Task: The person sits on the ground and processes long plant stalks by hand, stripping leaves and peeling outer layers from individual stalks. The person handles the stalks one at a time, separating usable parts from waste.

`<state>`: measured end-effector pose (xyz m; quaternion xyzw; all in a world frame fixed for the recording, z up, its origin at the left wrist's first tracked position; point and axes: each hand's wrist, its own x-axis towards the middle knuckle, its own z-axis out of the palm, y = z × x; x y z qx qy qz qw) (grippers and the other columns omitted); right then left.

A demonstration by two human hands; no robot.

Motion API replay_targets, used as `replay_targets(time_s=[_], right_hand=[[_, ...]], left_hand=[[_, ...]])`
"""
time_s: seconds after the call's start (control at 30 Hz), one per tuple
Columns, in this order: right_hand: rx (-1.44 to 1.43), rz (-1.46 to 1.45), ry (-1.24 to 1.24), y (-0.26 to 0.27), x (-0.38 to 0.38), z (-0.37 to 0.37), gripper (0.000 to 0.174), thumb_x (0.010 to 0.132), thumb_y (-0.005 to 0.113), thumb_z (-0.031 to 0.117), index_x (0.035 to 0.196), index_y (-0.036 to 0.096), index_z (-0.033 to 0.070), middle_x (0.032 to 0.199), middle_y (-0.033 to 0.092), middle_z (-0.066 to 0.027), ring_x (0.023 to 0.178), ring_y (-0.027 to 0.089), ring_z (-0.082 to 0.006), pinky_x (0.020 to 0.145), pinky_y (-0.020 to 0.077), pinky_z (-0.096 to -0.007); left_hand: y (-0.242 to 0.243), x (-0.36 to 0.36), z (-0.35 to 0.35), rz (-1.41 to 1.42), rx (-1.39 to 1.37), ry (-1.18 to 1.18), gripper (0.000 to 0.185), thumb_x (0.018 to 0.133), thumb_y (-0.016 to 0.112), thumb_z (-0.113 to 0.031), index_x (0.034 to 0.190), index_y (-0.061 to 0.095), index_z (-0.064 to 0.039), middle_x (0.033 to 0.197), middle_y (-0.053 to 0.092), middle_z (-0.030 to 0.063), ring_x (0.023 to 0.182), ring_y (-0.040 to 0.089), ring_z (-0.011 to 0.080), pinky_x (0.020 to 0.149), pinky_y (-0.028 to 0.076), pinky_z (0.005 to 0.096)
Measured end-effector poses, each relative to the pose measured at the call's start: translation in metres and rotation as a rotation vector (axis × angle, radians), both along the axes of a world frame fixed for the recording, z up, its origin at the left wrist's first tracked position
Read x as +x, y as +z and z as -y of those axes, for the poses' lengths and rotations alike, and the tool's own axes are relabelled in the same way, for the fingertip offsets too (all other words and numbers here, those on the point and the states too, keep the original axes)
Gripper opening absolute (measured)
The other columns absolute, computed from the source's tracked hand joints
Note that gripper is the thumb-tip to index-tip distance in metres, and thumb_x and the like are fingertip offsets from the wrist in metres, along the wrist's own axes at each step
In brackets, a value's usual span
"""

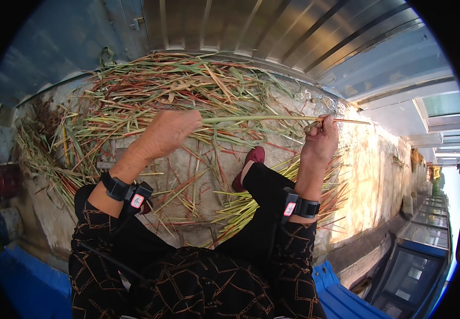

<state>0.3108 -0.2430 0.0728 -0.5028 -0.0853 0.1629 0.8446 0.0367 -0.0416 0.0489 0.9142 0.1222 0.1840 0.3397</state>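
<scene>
A long green plant stalk (254, 118) with a reddish-brown end stretches level between my two hands. My left hand (174, 129) is closed around its leafy left part, with the back of the hand towards the camera. Near the stalk's reddish end, my right hand (322, 133) pinches it between thumb and fingers, and the thin tip sticks out to the right. Beyond the hands lies a wide heap of green and red stalks with leaves (166, 87). Bare yellow-green stalks (238, 215) lie in a bundle beneath and beside my right leg.
Loose stalk pieces lie scattered on the concrete floor (174, 167) around my red shoe (254, 154). A ribbed metal door (246, 28) and a blue wall (66, 44) stand behind the heap. More leafy stalks (46, 155) lie at the left. Blue corrugated sheets (341, 293) show at lower right.
</scene>
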Motion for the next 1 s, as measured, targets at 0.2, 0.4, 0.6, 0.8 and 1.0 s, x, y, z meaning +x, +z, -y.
replay_targets(time_s=[0.2,0.4,0.6,0.8,1.0], right_hand=[[0.028,-0.020,-0.065,-0.001,0.015,0.013,0.016,0.097,0.054,0.020,0.085,0.053,0.009,0.067,0.047,0.0009,0.052,0.043,-0.0089,0.049,0.0363,-0.0217],[0.019,-0.066,-0.140,-0.002,0.032,0.030,0.019,0.098,0.053,0.025,0.084,0.053,0.013,0.065,0.046,0.0027,0.051,0.043,-0.0100,0.051,0.0390,-0.0277],[-0.018,-0.102,-0.177,-0.008,0.041,0.036,0.024,0.098,0.053,0.030,0.082,0.053,0.013,0.065,0.044,0.0028,0.050,0.044,-0.0118,0.055,0.0424,-0.0337],[0.011,-0.081,-0.144,-0.008,0.035,0.030,0.023,0.097,0.055,0.028,0.082,0.053,0.011,0.067,0.047,0.0018,0.053,0.045,-0.0113,0.054,0.0408,-0.0294],[0.032,-0.056,0.019,-0.005,0.015,0.010,0.027,0.097,0.056,0.031,0.092,0.057,0.005,0.070,0.049,-0.0027,0.057,0.049,-0.0143,0.054,0.0434,-0.0294]], left_hand=[[0.006,-0.027,-0.027,-0.097,0.033,0.056,0.024,0.093,0.054,-0.025,0.087,0.054,-0.002,0.078,0.055,0.0162,0.076,0.053,0.0395,0.067,0.044,0.0436],[0.007,-0.056,-0.048,-0.123,0.044,0.107,0.023,0.093,0.055,-0.024,0.091,0.059,-0.002,0.080,0.058,0.0157,0.077,0.055,0.0389,0.068,0.045,0.0432],[0.002,-0.072,-0.054,-0.113,0.119,0.137,0.021,0.093,0.055,-0.023,0.096,0.060,-0.003,0.086,0.062,0.0159,0.080,0.058,0.0392,0.069,0.046,0.0446],[0.004,-0.078,-0.057,-0.225,0.131,0.220,0.022,0.093,0.055,-0.023,0.100,0.060,-0.003,0.086,0.062,0.0171,0.082,0.058,0.0394,0.070,0.045,0.0461],[0.003,-0.075,-0.056,-0.219,0.070,0.268,0.025,0.092,0.057,-0.026,0.093,0.061,-0.002,0.082,0.059,0.0177,0.079,0.056,0.0391,0.070,0.043,0.0465]])
